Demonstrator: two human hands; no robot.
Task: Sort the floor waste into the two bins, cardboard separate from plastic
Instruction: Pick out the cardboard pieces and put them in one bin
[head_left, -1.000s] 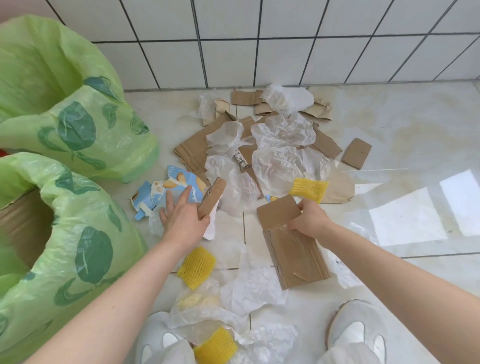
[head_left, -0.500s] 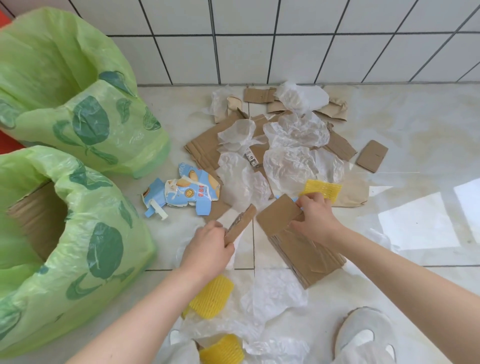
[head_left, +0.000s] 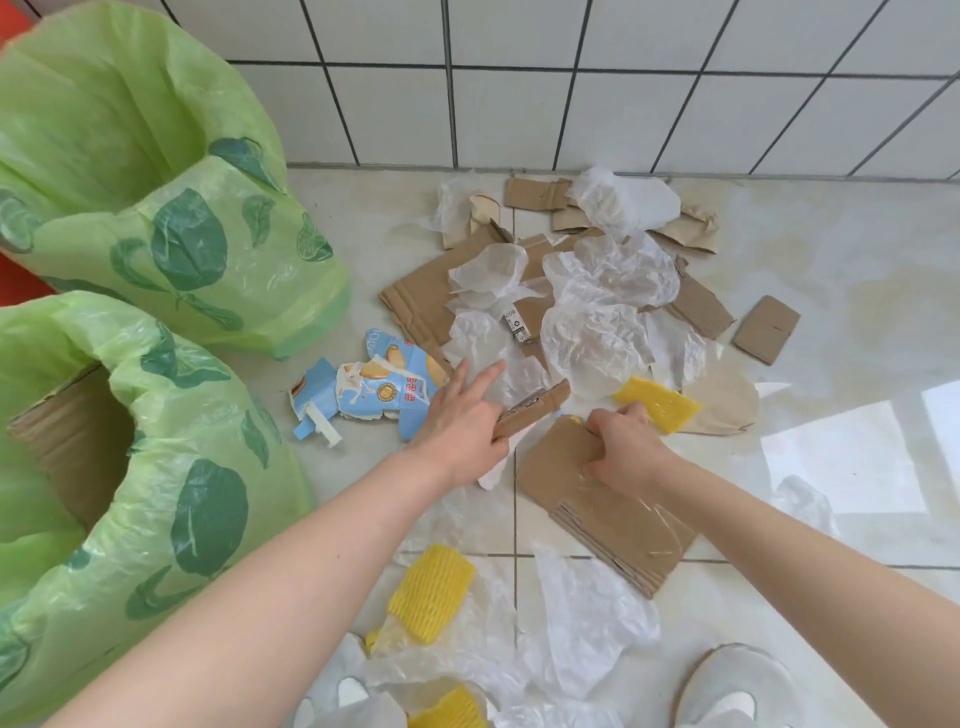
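Note:
My left hand (head_left: 462, 415) holds a small cardboard strip (head_left: 535, 408) under its thumb, with the index and middle fingers stretched toward the clear plastic film (head_left: 498, 358). My right hand (head_left: 623, 449) grips the top edge of a flat taped cardboard sheet (head_left: 602, 512) lying on the floor. Two bins lined with green leaf-print bags stand at the left: the near bin (head_left: 156, 467) has cardboard inside, the far bin (head_left: 171, 234) sits behind it. More cardboard (head_left: 421, 301) and crumpled plastic (head_left: 608, 291) are piled by the wall.
A torn blue carton (head_left: 374, 389) lies beside my left hand. Yellow foam nets lie by my right hand (head_left: 660, 405) and near my feet (head_left: 431, 592). A loose cardboard piece (head_left: 766, 327) sits at the right. My white shoes (head_left: 737, 686) are at the bottom. A tiled wall (head_left: 571, 83) closes the back.
My left hand has moved forward with the cardboard strip and spread two fingers toward the plastic film. My right hand keeps hold of the cardboard sheet, now closed tighter on its top edge.

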